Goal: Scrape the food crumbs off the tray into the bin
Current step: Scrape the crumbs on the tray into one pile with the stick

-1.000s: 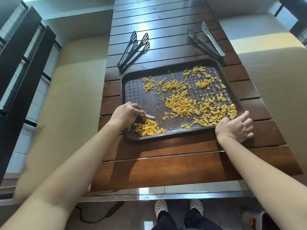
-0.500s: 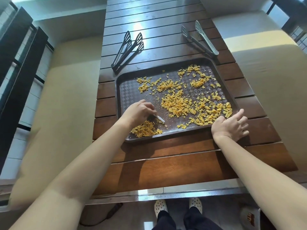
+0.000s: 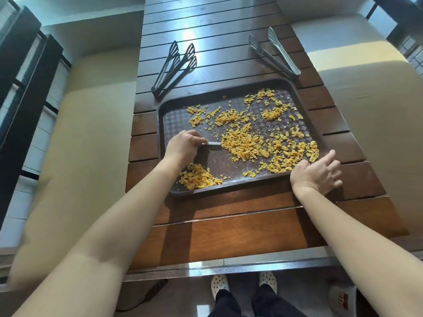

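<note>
A dark brown tray (image 3: 169, 115) lies on the wooden slatted table (image 3: 229, 236). Yellow food crumbs (image 3: 247, 145) are spread over its middle and right side, and a small heap of crumbs (image 3: 198, 178) sits in its near left corner. My left hand (image 3: 184, 146) is over the tray's left part, shut on a thin pale scraper (image 3: 214, 144) whose tip touches the left edge of the central crumb pile. My right hand (image 3: 317, 171) rests flat on the tray's near right corner, fingers spread. No bin is clearly in view.
Two dark slotted tongs (image 3: 176, 65) lie on the table beyond the tray at left, and metal tongs (image 3: 274, 52) at right. Cushioned benches (image 3: 75, 145) flank the table. My feet in dotted slippers (image 3: 219, 286) stand below the table's near edge.
My left hand has moved with the scraper from the near left heap up and to the right, to the central crumb pile. My right hand has stayed on the tray's corner.
</note>
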{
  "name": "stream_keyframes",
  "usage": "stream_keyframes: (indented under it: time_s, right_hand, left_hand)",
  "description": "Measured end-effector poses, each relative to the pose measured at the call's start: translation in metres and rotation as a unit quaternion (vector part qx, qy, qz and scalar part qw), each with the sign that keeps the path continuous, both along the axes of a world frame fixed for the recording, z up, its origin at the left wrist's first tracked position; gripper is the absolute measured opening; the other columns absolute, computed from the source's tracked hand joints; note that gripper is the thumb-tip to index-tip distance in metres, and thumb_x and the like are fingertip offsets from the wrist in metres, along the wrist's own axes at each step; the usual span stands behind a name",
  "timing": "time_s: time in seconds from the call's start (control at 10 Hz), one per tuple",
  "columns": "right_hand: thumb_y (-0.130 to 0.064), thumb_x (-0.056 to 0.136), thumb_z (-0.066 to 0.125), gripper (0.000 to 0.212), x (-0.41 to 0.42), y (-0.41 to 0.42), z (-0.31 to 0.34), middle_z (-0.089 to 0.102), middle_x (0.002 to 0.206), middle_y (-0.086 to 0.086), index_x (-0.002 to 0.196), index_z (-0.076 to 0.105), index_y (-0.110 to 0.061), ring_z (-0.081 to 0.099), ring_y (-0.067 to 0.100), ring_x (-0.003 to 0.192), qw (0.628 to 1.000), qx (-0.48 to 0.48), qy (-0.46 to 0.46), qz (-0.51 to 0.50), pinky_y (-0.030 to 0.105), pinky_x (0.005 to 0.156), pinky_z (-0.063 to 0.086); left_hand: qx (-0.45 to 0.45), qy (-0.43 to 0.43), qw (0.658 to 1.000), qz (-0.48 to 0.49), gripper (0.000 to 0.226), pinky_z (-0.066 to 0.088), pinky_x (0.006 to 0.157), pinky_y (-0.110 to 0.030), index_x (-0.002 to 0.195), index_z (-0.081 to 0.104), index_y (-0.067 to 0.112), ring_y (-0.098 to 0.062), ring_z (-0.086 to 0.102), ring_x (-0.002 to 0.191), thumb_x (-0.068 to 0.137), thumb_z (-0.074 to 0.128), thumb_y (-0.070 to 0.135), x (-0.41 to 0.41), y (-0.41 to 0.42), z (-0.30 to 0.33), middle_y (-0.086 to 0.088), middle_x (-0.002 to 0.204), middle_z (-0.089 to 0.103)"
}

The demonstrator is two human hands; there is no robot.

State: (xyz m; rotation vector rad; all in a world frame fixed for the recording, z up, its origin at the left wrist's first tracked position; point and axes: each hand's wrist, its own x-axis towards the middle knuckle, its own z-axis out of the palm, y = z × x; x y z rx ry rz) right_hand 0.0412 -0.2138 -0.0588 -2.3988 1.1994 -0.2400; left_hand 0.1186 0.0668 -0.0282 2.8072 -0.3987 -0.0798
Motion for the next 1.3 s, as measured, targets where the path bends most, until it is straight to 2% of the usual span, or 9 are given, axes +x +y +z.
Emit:
stream_keyframes:
  time_s: [0.1,0.3,0.4,0.5,0.7,0.8,0.9,1.1,1.3]
  right_hand:
    - [-0.025,0.089,0.048,0.065,0.000,0.000,0.000,0.035,0.144,0.019,0.147,0.023,-0.009,0.035,0.037,0.128,1.000,-0.001,-0.001,-0.002,0.044,0.104,0.026]
    - [-0.025,0.089,0.048,0.065,0.000,0.001,0.000,0.035,0.144,0.018,0.147,0.024,-0.009,0.035,0.037,0.128,1.000,0.000,-0.003,-0.002,0.044,0.104,0.026]
    - [-0.026,0.089,0.048,0.065,-0.001,0.000,0.000,0.035,0.145,0.018,0.147,0.024,-0.009,0.035,0.036,0.128,1.000,-0.003,0.000,-0.002,0.044,0.104,0.026]
    - [-0.026,0.089,0.048,0.065,-0.001,0.000,-0.001,0.035,0.145,0.018,0.147,0.023,-0.009,0.035,0.036,0.128,1.000,-0.005,-0.001,-0.001,0.044,0.105,0.026]
    - [-0.025,0.089,0.048,0.064,0.000,0.000,-0.001,0.035,0.144,0.018,0.146,0.024,-0.009,0.035,0.036,0.128,1.000,-0.003,-0.004,-0.003,0.045,0.105,0.026]
    - [-0.025,0.089,0.047,0.064,0.000,0.000,-0.001,0.036,0.144,0.018,0.146,0.024,-0.009,0.035,0.037,0.127,1.000,-0.004,-0.005,-0.004,0.045,0.104,0.026]
    - [-0.025,0.089,0.048,0.064,0.000,0.001,-0.001,0.036,0.143,0.018,0.146,0.024,-0.009,0.035,0.037,0.127,1.000,-0.004,-0.007,-0.004,0.045,0.104,0.026]
    - [-0.025,0.088,0.049,0.064,0.000,0.000,-0.001,0.036,0.143,0.018,0.146,0.025,-0.009,0.035,0.037,0.127,1.000,-0.001,-0.007,-0.008,0.044,0.104,0.026]
    - [-0.024,0.088,0.049,0.065,0.000,0.000,-0.002,0.036,0.143,0.018,0.146,0.025,-0.009,0.035,0.037,0.127,1.000,0.000,-0.006,-0.008,0.045,0.104,0.025]
  left_hand:
    - [0.042,0.005,0.989,-0.140,0.024,0.050,0.079,-0.039,0.102,0.072,0.025,-0.023,0.059,0.094,0.088,0.058,0.011,-0.015,0.019,0.008,-0.001,0.109,0.068]
    - [0.039,-0.042,0.985,-0.161,0.023,0.040,0.078,-0.035,0.102,0.071,0.030,-0.021,0.059,0.094,0.087,0.062,0.015,-0.029,0.014,0.008,0.002,0.103,0.069]
    - [0.048,-0.034,0.983,-0.172,0.025,0.038,0.082,-0.033,0.108,0.068,0.032,-0.020,0.057,0.101,0.090,0.057,0.018,-0.030,-0.012,0.005,0.003,0.111,0.066]
    - [0.124,0.001,0.973,-0.193,0.035,0.034,0.091,-0.031,0.120,0.060,0.034,-0.016,0.049,0.111,0.093,0.048,0.015,-0.027,-0.027,0.006,0.007,0.126,0.057]
    - [0.191,-0.001,0.941,-0.280,0.038,0.037,0.087,-0.033,0.118,0.061,0.035,-0.019,0.051,0.112,0.089,0.054,0.011,-0.036,0.022,0.017,0.008,0.124,0.059]
    - [0.151,-0.077,0.942,-0.291,0.039,0.047,0.072,-0.036,0.098,0.072,0.031,-0.024,0.063,0.091,0.070,0.074,0.004,-0.040,0.047,0.018,0.002,0.102,0.069]
    - [0.097,-0.105,0.969,-0.203,0.035,0.047,0.065,-0.035,0.091,0.074,0.028,-0.027,0.064,0.082,0.068,0.077,0.002,-0.035,0.043,0.013,-0.001,0.093,0.070]
    - [0.062,-0.015,0.989,-0.130,0.032,0.040,0.084,-0.038,0.107,0.070,0.028,-0.023,0.054,0.102,0.089,0.055,0.007,-0.030,0.000,0.001,0.000,0.114,0.064]
    - [0.098,-0.011,0.978,-0.182,0.027,0.039,0.081,-0.036,0.103,0.071,0.029,-0.023,0.058,0.098,0.087,0.060,0.011,-0.039,0.031,0.013,0.002,0.108,0.068]
